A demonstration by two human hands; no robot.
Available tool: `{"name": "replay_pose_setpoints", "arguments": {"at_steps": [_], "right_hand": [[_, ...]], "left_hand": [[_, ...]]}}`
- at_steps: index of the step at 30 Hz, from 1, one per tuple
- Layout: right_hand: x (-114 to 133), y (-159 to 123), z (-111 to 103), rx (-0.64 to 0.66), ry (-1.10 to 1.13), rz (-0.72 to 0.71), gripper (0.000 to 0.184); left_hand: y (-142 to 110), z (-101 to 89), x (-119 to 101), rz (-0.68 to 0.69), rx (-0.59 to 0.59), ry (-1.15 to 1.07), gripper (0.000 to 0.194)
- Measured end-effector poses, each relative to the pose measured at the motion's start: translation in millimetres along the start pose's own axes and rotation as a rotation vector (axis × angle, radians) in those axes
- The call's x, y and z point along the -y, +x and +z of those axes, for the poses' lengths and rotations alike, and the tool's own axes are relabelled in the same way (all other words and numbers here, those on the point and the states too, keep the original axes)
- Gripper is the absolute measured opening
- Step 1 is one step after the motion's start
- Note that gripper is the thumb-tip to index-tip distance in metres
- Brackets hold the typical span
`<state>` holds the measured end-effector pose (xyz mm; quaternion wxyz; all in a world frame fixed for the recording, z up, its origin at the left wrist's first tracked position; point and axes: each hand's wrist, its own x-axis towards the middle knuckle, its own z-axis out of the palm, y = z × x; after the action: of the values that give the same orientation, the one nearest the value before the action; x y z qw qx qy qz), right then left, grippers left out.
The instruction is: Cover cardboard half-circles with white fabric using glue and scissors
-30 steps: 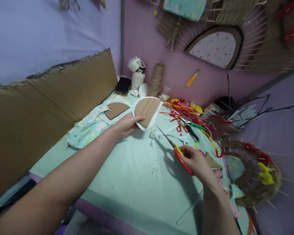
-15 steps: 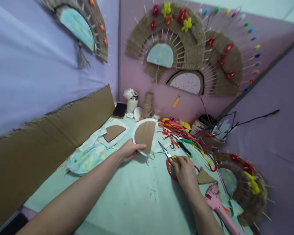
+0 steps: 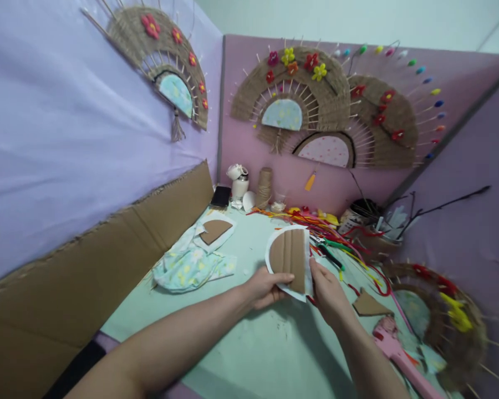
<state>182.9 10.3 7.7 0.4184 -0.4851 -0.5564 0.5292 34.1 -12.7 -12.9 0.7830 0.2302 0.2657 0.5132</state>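
In my left hand I grip a half-round cardboard piece edged with white fabric, thumb on the cardboard face and fingers beneath. My right hand is closed at the straight right edge of this piece. A bit of red scissors handle shows beside it; the blades are hidden behind the cardboard. To the left, a second cardboard piece lies on white-backed fabric. Beside it sits crumpled floral fabric.
Green-handled pliers and colourful pipe cleaners lie at the right. A cardboard scrap, a pink glue gun and a woven fan are nearer. At the back stand a twine cone and a phone. A cardboard wall borders the left.
The half-round piece has moved right and tilted more upright in my left hand. My right hand has come up to its right edge, and the scissors have gone mostly out of sight behind it.
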Motion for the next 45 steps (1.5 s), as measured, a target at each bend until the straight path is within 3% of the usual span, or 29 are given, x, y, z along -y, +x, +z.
{"name": "replay_pose_setpoints", "arguments": {"at_steps": [3, 5, 10, 19, 27, 36, 45], "right_hand": [[2, 4, 16, -0.106, 0.274, 0.217, 0.056], [-2, 7, 26, -0.166, 0.389, 0.276, 0.06], [-17, 6, 34, -0.114, 0.473, 0.222, 0.06], [-29, 3, 30, -0.141, 0.354, 0.065, 0.056], [-40, 4, 23, -0.147, 0.305, 0.023, 0.042], [-36, 4, 21, -0.139, 0.134, -0.014, 0.044], [-31, 0, 25, -0.219, 0.009, -0.089, 0.038]], "left_hand": [[1, -2.0, 0, 0.038, -0.009, -0.009, 0.043], [3, -3.0, 2, 0.059, -0.024, -0.019, 0.043], [4, -3.8, 9, 0.068, -0.099, 0.017, 0.043], [6, -3.1, 10, 0.078, -0.205, 0.012, 0.046], [6, -1.8, 15, 0.047, -0.206, 0.033, 0.047], [9, -6.3, 3, -0.054, -0.184, -0.04, 0.037], [8, -7.0, 10, 0.059, -0.235, 0.102, 0.035]]}}
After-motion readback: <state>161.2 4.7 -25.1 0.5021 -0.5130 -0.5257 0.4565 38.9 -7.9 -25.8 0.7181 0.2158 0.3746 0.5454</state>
